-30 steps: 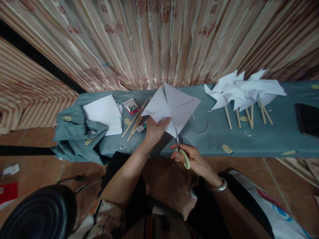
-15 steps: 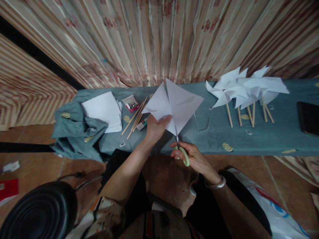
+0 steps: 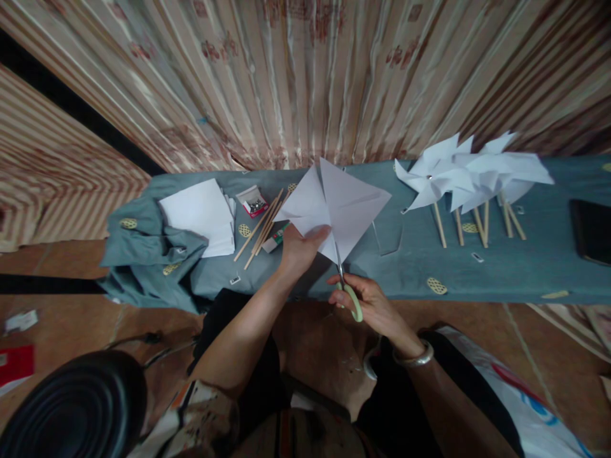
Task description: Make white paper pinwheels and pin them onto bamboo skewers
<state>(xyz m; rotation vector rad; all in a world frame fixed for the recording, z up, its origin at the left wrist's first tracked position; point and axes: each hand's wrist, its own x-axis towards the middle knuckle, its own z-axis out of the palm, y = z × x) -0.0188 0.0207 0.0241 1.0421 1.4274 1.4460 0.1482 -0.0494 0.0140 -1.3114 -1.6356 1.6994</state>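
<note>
My left hand (image 3: 300,251) grips a square sheet of white paper (image 3: 356,203) by its near left side, thumb on top. Slits run inward from the far and near corners of the sheet, and fold creases cross it. Scissors (image 3: 352,300) with pale green handles are in my right hand (image 3: 370,299), the fingers through the loops. Their blades sit in the slit at the near corner, the tips hidden by the paper. Left of the sheet lie several wooden sticks (image 3: 259,232) and a small open box of metal pins (image 3: 252,201).
A stack of white paper (image 3: 198,216) lies at the left of the cloth-covered table (image 3: 410,261). Several paper pinwheels (image 3: 458,175) on sticks lie at the right, with a dark phone-like object (image 3: 592,229) beyond them. A black round stool (image 3: 76,401) stands at lower left.
The scissor blades sit slightly further into the near-corner slit and look more closed. Both hands hold nearly the same place; the whole view has shifted a little.
</note>
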